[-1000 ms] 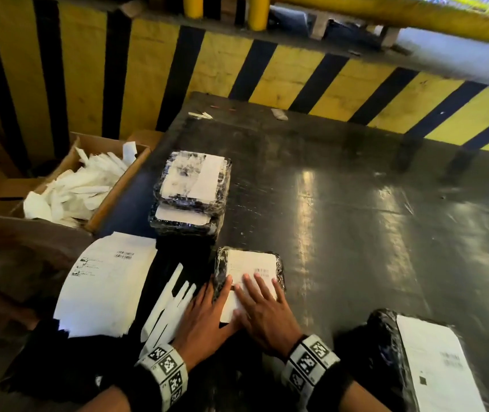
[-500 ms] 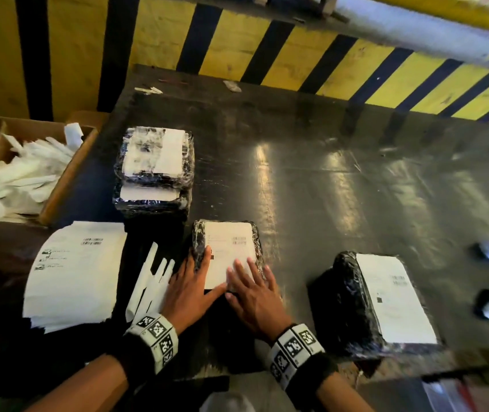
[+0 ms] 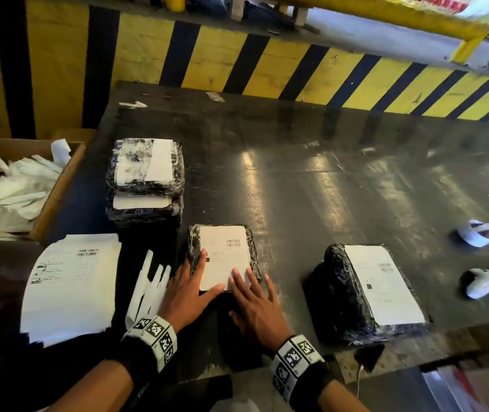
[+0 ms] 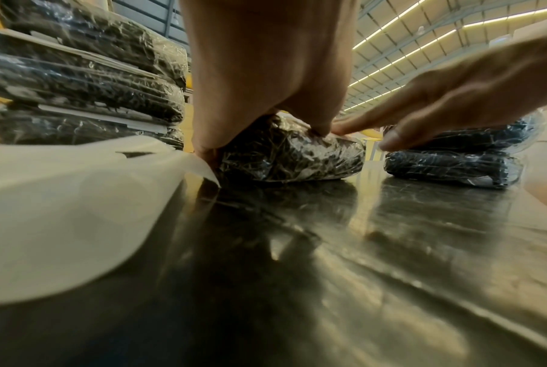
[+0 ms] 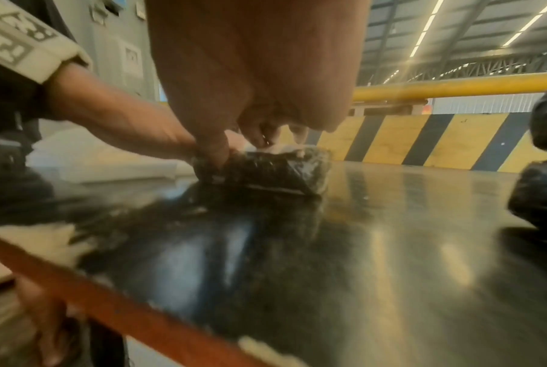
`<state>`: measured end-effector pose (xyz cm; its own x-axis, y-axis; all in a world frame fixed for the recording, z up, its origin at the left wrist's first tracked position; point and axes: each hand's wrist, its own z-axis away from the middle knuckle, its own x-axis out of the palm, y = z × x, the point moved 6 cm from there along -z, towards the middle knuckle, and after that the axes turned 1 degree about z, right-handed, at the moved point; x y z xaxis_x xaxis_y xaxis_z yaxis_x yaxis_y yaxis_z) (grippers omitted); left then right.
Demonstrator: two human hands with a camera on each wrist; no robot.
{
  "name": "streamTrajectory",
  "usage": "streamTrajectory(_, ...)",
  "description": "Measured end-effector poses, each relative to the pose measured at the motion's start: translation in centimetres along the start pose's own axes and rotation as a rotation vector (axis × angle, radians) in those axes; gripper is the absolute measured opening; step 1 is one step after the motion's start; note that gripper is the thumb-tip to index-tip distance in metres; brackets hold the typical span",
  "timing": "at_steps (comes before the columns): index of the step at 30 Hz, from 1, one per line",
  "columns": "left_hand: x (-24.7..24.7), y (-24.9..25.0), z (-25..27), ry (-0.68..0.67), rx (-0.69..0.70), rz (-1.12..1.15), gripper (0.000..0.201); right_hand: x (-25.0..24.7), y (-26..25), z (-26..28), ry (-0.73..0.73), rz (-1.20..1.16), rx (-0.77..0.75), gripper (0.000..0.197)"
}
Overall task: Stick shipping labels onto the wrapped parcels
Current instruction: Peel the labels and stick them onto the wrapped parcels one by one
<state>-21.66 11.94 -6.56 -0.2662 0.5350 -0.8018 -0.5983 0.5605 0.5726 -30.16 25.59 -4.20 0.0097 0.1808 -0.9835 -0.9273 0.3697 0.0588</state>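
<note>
A small black film-wrapped parcel [image 3: 252,248] [image 4: 290,154] [image 5: 265,171] lies near the table's front edge with a white barcode label [image 3: 225,254] on its top. My left hand [image 3: 189,281] [image 4: 265,74] lies flat across the parcel's left edge, its thumb pressing the label's near corner. My right hand [image 3: 252,295] [image 5: 250,62] rests with straight fingers on the label's near right corner. A stack of unused label sheets [image 3: 70,283] sits to the left of my hands.
A stack of labelled parcels [image 3: 145,179] stands behind the small one. A larger labelled parcel [image 3: 368,292] lies to the right. White backing strips [image 3: 151,286] lie by my left wrist. A cardboard box [image 3: 59,185] of paper waste sits at far left. Two white objects [image 3: 478,233] lie at far right.
Both hands stay pressed flat on the small parcel's label, shifting only slightly. The head view has swung right, so the larger parcel now shows in full.
</note>
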Motion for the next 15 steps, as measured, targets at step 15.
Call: streamTrajectory(15,1.2,5.4,3.1,-0.063,0.590,-0.492,0.058,-3.2,4.6,-3.1,0.089,-0.329,0.097,0.051)
